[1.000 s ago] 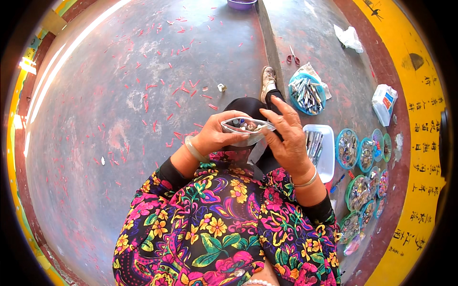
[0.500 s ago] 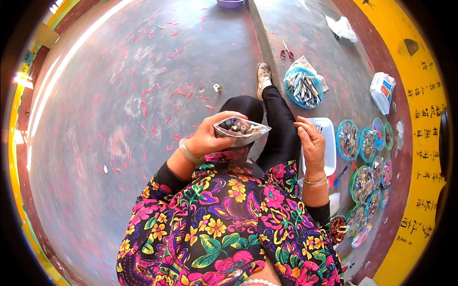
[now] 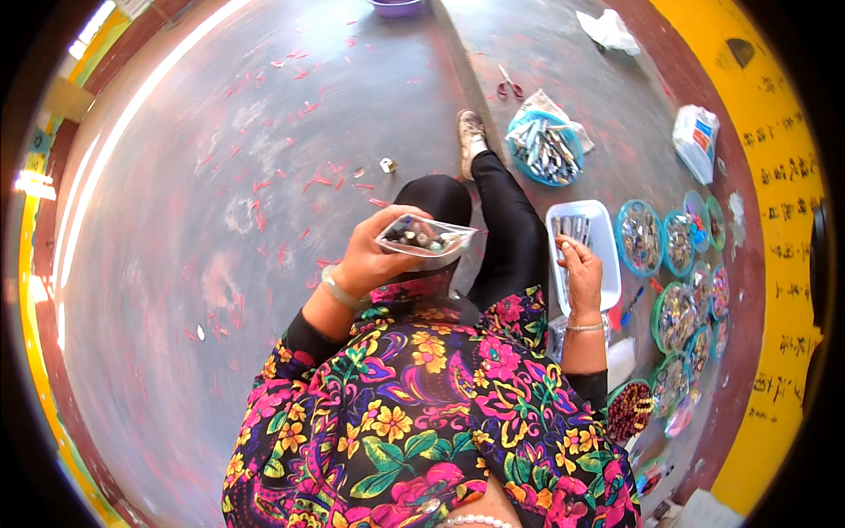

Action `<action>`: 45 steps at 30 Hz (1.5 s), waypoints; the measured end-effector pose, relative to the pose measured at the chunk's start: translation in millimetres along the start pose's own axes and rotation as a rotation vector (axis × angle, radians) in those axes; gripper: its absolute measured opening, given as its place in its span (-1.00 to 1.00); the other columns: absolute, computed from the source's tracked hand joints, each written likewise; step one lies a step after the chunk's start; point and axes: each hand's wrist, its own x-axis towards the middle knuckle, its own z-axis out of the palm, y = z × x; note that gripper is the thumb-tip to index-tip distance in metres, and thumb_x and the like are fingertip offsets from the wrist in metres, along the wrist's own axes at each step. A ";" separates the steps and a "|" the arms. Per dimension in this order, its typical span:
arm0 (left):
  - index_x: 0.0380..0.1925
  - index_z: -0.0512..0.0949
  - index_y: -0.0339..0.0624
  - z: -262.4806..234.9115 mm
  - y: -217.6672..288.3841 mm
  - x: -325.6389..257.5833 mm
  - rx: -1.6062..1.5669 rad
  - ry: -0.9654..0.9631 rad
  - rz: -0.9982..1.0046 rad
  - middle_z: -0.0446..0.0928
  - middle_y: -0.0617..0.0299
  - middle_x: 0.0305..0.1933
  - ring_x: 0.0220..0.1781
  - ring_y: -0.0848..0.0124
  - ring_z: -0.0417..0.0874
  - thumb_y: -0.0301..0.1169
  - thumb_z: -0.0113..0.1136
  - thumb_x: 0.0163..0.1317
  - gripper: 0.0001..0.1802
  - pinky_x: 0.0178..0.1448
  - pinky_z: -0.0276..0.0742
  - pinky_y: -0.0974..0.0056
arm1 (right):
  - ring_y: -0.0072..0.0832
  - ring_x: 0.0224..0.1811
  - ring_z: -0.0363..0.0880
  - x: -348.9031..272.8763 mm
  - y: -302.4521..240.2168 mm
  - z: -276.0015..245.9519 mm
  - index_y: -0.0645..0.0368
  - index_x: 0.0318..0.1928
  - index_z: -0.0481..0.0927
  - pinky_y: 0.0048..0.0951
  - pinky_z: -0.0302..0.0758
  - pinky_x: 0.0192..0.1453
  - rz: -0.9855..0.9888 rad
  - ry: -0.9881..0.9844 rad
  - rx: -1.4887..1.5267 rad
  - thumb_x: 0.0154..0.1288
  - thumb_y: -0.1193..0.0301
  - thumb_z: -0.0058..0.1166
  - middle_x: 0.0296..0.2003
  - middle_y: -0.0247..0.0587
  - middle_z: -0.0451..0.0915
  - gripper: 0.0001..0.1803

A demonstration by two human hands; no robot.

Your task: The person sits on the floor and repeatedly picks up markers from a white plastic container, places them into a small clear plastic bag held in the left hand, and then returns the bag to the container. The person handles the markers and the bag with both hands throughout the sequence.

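Observation:
My left hand (image 3: pixel 374 255) holds up a small clear plastic bag (image 3: pixel 425 236) with several small dark and coloured pieces inside, in front of my chest and above my black-clad knee. My right hand (image 3: pixel 583 280) is out to the right, over the near end of a white rectangular tray (image 3: pixel 609 264). Its fingers are bent together, and I cannot tell if they pinch anything. A few silvery pieces (image 3: pixel 572 227) lie at the far end of the tray. I am seated on the floor in a flowered top.
A blue bowl of silvery pieces (image 3: pixel 546 150) stands beyond my foot, with scissors (image 3: pixel 508 85) behind it. Several round containers of small parts (image 3: pixel 641 238) line the right side, next to a white package (image 3: pixel 695 141). Red scraps (image 3: pixel 308 185) dot the grey floor. A purple bowl (image 3: pixel 396 7) sits far off.
My right hand has let go of the bag and moved right and down to the white tray. My left hand still holds the bag up.

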 end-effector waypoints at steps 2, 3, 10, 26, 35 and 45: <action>-0.05 0.44 -0.31 -1.0 -1.0 -1.1 0.077 0.042 0.049 0.56 0.25 -0.23 -0.18 0.54 0.55 -0.58 0.35 -0.02 -0.52 -0.07 0.48 0.43 | -0.65 -0.26 0.52 10.1 13.6 -16.2 0.25 -0.14 0.64 -0.58 0.47 -0.25 -0.024 0.070 0.009 0.27 0.36 0.06 -0.26 -0.32 0.63 -0.75; -0.06 0.44 -0.31 -1.1 0.0 -2.7 0.049 0.062 0.026 0.56 0.25 -0.24 -0.19 0.55 0.55 -0.59 0.35 -0.03 -0.52 -0.09 0.48 0.44 | -0.65 -0.28 0.53 15.9 23.4 -27.1 0.25 -0.14 0.64 -0.58 0.47 -0.27 -0.013 0.122 -0.015 0.26 0.37 0.06 -0.28 -0.33 0.63 -0.75; -0.14 0.49 -0.34 5.6 4.7 -0.2 0.065 0.130 -0.020 0.56 0.23 -0.23 -0.21 0.55 0.55 -0.60 0.34 -0.06 -0.59 -0.12 0.47 0.45 | -0.65 -0.53 0.49 41.5 139.9 -111.5 0.28 -0.20 0.66 -0.63 0.44 -0.46 0.189 0.367 -0.201 0.07 0.43 0.11 -0.44 -0.34 0.63 -0.73; -0.13 0.47 -0.44 4.9 5.0 -1.5 0.159 0.088 0.015 0.59 0.02 -0.13 -0.09 0.36 0.61 -0.66 0.23 -0.02 -0.63 0.03 0.50 0.30 | -0.07 -0.27 0.61 63.4 217.6 -81.1 0.17 -0.41 0.67 -0.22 0.51 -0.11 0.325 0.331 -0.982 -0.11 0.31 0.12 -0.41 0.03 0.63 -0.76; -0.14 0.49 -0.44 8.7 9.0 2.3 0.142 0.085 -0.005 0.60 0.03 -0.15 -0.12 0.39 0.61 -0.66 0.21 -0.01 -0.64 0.01 0.50 0.32 | -0.53 -0.66 0.54 67.2 271.5 -117.3 0.28 -0.50 0.60 -0.48 0.46 -0.59 0.409 0.444 -0.452 -0.01 0.44 0.11 -0.61 -0.18 0.57 -0.86; -0.15 0.50 -0.42 8.4 12.2 -3.5 0.123 0.088 -0.043 0.60 0.08 -0.16 -0.14 0.43 0.60 -0.64 0.22 -0.01 -0.66 -0.03 0.50 0.36 | -0.53 -0.42 0.61 11.4 190.4 -121.3 0.24 -0.24 0.50 -0.65 0.50 -0.48 0.254 0.741 0.333 0.19 0.49 0.10 -0.41 -0.25 0.59 -0.87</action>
